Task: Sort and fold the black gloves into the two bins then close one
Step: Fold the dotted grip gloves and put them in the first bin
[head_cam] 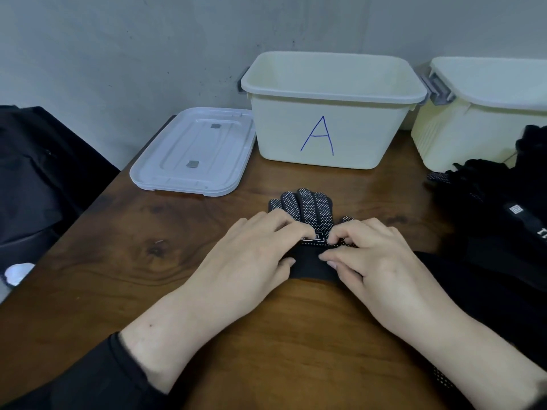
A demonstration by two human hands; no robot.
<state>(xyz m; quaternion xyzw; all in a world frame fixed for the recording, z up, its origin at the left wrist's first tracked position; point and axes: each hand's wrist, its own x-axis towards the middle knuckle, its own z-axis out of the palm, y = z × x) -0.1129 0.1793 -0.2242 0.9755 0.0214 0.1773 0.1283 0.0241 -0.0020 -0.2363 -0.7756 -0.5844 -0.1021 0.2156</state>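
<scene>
Head view: our left hand (254, 247) and right hand (370, 255) pinch one glove (307, 208) flat on the table (118, 261). Bin A (325, 113) stands open at twelve o'clock, more gloves (488, 202) at three.

Glove (307, 207) lying flat on table (124, 261) at centre, fingers pointing toward bin A (331, 113) sitting behind it. Lid (194, 152) lying left of bin A, touching it. Second bin (479, 119) standing right of bin A. Glove pile (497, 202) sitting at right, before second bin. Left hand (251, 250) and right hand (376, 255) resting on glove's cuff end.
</scene>
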